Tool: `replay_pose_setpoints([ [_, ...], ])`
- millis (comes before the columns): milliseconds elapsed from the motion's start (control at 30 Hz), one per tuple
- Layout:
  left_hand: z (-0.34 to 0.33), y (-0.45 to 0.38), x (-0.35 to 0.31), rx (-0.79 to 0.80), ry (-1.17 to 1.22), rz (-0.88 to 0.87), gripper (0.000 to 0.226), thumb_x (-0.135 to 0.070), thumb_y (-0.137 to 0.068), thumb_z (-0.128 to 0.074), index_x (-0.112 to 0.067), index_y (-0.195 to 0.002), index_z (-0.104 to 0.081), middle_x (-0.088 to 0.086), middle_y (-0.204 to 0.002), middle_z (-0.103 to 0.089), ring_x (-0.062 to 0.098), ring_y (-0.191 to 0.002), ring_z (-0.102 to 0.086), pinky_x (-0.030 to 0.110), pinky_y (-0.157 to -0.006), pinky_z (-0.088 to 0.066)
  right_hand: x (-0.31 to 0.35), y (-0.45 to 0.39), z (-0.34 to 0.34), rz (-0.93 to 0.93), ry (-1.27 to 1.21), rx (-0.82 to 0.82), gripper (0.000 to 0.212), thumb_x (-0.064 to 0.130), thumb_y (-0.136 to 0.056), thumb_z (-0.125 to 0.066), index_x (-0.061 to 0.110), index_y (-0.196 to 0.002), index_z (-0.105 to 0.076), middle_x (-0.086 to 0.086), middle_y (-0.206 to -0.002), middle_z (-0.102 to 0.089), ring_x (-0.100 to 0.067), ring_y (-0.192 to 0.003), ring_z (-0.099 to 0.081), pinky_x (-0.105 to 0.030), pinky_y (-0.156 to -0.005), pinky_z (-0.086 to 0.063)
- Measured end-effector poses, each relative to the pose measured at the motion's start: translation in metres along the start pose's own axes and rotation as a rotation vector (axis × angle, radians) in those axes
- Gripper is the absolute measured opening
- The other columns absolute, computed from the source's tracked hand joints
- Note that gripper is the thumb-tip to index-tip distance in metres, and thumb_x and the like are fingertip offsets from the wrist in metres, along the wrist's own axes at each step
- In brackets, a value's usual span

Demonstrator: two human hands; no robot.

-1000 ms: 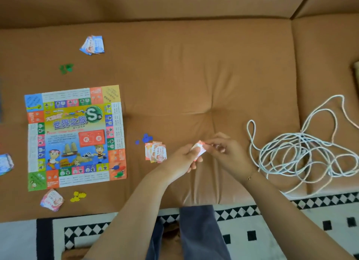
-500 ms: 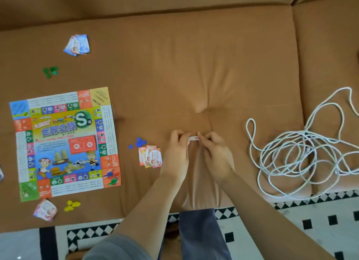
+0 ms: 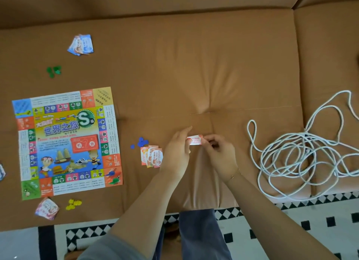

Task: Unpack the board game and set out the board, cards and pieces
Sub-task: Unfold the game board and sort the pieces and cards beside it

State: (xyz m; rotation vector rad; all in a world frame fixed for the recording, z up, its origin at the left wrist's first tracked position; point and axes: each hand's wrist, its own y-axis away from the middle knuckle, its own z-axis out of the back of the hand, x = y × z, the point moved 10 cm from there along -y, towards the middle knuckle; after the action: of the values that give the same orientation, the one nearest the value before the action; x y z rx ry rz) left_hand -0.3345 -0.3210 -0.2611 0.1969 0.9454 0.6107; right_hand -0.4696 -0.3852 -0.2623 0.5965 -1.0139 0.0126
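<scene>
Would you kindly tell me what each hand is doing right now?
Left hand: pinches the left end of the small orange-and-white paper card.
Right hand: pinches the same card's right end.

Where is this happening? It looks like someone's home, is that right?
Most likely a living room at home. The game board lies on a wide brown sofa cushion, and a black-and-white patterned rug covers the floor in front of it.

Both hands (image 3: 196,152) pinch what looks like paper money (image 3: 194,140).
</scene>
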Motion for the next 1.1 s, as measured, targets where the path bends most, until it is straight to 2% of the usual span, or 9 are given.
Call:
replay_pose_setpoints([
  [100,-0.002,0.01,0.007,-0.001,0.129,0.098,0.02,-0.01,-0.094,-0.049,-0.022,-0.111,-0.052,-0.003,-0.079,-0.061,0.014,-0.068,-0.061,0.031,-0.071,-0.049,-0.011,0.009,0.003,-0.077,0.05,0.056,0.007,0.014,-0.088,-0.063,0.017,-0.085,-0.069,0.007,-0.076,-0.066,0.001,-0.067,-0.055,-0.009,-0.064,-0.041],
  [200,-0.008,0.02,0.006,-0.02,0.065,0.071,0.012,-0.009,-0.093,-0.051,-0.019,-0.097,-0.056,-0.005,-0.095,-0.054,0.015,-0.075,-0.059,0.032,-0.072,-0.05,-0.018,0.015,0.005,-0.093,0.167,0.033,0.012,0.013,-0.088,-0.062,0.02,-0.079,-0.065,0.014,-0.069,-0.06,0.002,-0.065,-0.055,-0.008,-0.061,-0.039],
  [467,-0.005,0.024,0.0,-0.033,-0.05,0.095,0.019,-0.011,-0.096,-0.045,-0.015,-0.112,-0.056,-0.002,-0.114,-0.045,0.02,-0.081,-0.06,0.033,-0.073,-0.049,-0.016,0.013,-0.002,-0.151,0.334,-0.018,0.01,0.021,-0.085,-0.063,0.017,-0.079,-0.056,0.003,-0.073,-0.056,-0.009,-0.063,-0.05,-0.016,-0.054,-0.034],
  [600,-0.002,0.02,-0.001,0.014,-0.06,0.126,0.022,-0.008,-0.093,-0.048,-0.015,-0.113,-0.057,0.0,-0.116,-0.046,0.021,-0.086,-0.061,0.034,-0.079,-0.05,-0.014,0.012,0.004,-0.209,0.278,-0.059,0.021,0.021,-0.082,-0.068,0.014,-0.086,-0.049,0.003,-0.067,-0.05,-0.013,-0.06,-0.048,-0.023,-0.054,-0.036],
  [767,0.021,0.023,-0.001,0.115,-0.066,0.264,0.028,-0.012,-0.092,-0.047,-0.018,-0.114,-0.062,0.0,-0.114,-0.061,0.018,-0.103,-0.059,0.031,-0.089,-0.047,0.011,0.02,0.008,-0.203,0.07,-0.106,0.013,0.014,-0.083,-0.065,0.016,-0.092,-0.057,0.003,-0.069,-0.055,-0.013,-0.066,-0.054,-0.014,-0.059,-0.044],
  [833,0.043,0.027,-0.002,0.108,-0.051,0.31,0.03,-0.015,-0.092,-0.043,-0.021,-0.113,-0.064,-0.006,-0.111,-0.065,0.015,-0.103,-0.06,0.025,-0.086,-0.046,0.034,0.022,0.001,-0.17,-0.036,-0.098,0.013,0.011,-0.084,-0.063,0.015,-0.096,-0.061,0.004,-0.071,-0.057,-0.005,-0.066,-0.057,-0.023,-0.065,-0.051],
  [933,0.087,0.034,0.004,0.023,0.081,0.378,0.029,-0.016,-0.091,-0.043,-0.025,-0.107,-0.066,-0.007,-0.103,-0.068,0.016,-0.09,-0.067,0.025,-0.079,-0.053,0.082,0.02,-0.018,-0.095,-0.075,-0.042,0.015,0.005,-0.085,-0.059,0.013,-0.096,-0.064,0.007,-0.071,-0.057,0.002,-0.058,-0.053,-0.009,-0.057,-0.044],
  [1033,0.127,0.04,0.024,-0.045,0.314,0.458,0.023,-0.008,-0.089,-0.049,-0.023,-0.091,-0.066,0.0,-0.097,-0.069,0.012,-0.074,-0.068,0.018,-0.062,-0.053,0.118,0.017,-0.043,-0.055,-0.068,-0.01,0.016,0.005,-0.084,-0.058,0.013,-0.095,-0.066,0.009,-0.072,-0.06,-0.003,-0.063,-0.054,-0.016,-0.066,-0.047],
  [1100,0.15,0.046,0.037,-0.039,0.472,0.53,0.018,-0.006,-0.088,-0.053,-0.018,-0.092,-0.066,0.003,-0.097,-0.07,0.011,-0.071,-0.064,0.018,-0.061,-0.047,0.136,0.02,-0.062,-0.044,-0.062,0.015,0.015,0.004,-0.085,-0.058,0.015,-0.091,-0.066,0.009,-0.073,-0.06,0.002,-0.061,-0.054,-0.013,-0.064,-0.044],
])
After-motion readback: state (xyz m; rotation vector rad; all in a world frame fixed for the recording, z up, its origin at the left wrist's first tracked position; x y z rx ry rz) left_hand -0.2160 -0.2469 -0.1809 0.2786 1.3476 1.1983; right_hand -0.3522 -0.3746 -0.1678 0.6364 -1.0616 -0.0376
